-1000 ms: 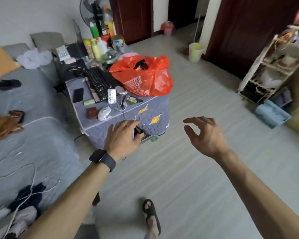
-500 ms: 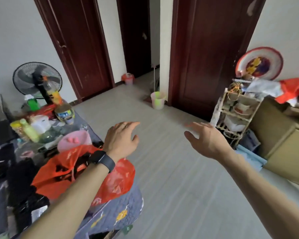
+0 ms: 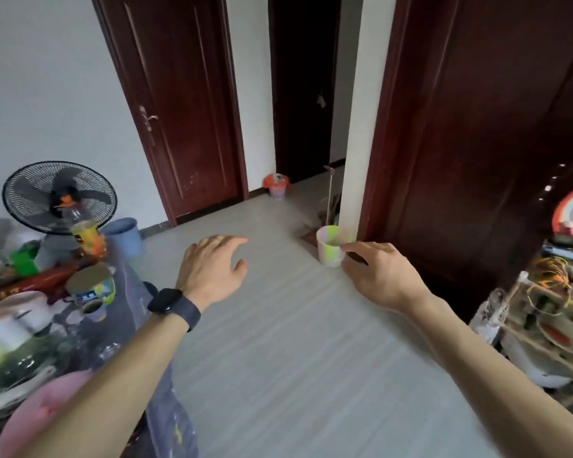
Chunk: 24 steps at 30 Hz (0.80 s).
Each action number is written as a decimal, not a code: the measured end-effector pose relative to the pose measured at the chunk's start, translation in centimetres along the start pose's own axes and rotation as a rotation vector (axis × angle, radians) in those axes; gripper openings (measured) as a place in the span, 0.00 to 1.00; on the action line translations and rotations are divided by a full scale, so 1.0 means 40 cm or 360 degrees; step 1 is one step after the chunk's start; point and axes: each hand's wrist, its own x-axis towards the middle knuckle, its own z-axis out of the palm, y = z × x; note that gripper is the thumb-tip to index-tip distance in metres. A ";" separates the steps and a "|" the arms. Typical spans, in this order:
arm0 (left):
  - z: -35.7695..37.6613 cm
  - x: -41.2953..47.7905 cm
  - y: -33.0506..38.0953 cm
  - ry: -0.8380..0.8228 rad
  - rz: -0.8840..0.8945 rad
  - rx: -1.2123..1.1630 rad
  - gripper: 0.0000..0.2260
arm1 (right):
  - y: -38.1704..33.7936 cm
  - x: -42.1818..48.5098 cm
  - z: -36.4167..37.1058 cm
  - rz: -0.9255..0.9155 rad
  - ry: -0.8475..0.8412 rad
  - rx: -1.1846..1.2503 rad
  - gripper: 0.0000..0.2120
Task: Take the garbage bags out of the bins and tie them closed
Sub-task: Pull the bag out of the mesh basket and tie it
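Three bins are coming into sight on the floor (image 3: 278,358) as the view is lifting off the table (image 3: 126,279) and swinging toward the doors. A second ago the head was looking down on the cluttered tabletop and the big orange sack lying there; that sack is now dropping out of the picture.

A pastel bin (image 3: 328,247) is standing at the foot of the white door post (image 3: 358,127). A small far bin (image 3: 277,192) is sitting at the floor's far edge beside the dark doorway (image 3: 301,94), with an orange bag (image 3: 275,180) folding over its rim. A blue bin (image 3: 126,238) is standing against the wall just past the table's far corner, under the fan (image 3: 58,196). Whether the pastel and blue bins are carrying liners cannot be told.

Both hands are reaching forward, holding nothing, fingers relaxed and loosely spread. The left hand (image 3: 212,269), with the watch (image 3: 174,307) on its wrist, is rising from the table's near edge and hovering over bare floor. The right hand (image 3: 381,276) is overlapping the pastel bin in the picture, though it is probably hanging well short of it.

No bag is being lifted yet, so the task is only starting, and the person seems to be heading for the pastel bin.
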 end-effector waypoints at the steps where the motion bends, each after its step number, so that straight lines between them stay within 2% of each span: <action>1: 0.019 0.067 -0.014 0.0005 -0.0016 0.0023 0.21 | 0.020 0.074 0.015 -0.0011 0.0006 -0.0001 0.25; 4: 0.107 0.307 -0.078 0.0034 -0.0063 0.0023 0.21 | 0.099 0.344 0.090 -0.0049 -0.0049 -0.0017 0.20; 12: 0.271 0.932 -0.226 0.0003 -0.0172 -0.0023 0.21 | 0.282 1.002 0.262 -0.0094 -0.0093 0.0046 0.16; 21: 0.465 1.603 -0.330 0.0038 -0.0171 0.0037 0.21 | 0.517 1.724 0.449 -0.0134 -0.0070 0.0056 0.19; 24: 0.538 1.790 -0.399 0.0042 -0.0217 0.0030 0.21 | 0.572 1.952 0.532 -0.0212 -0.0175 0.0137 0.18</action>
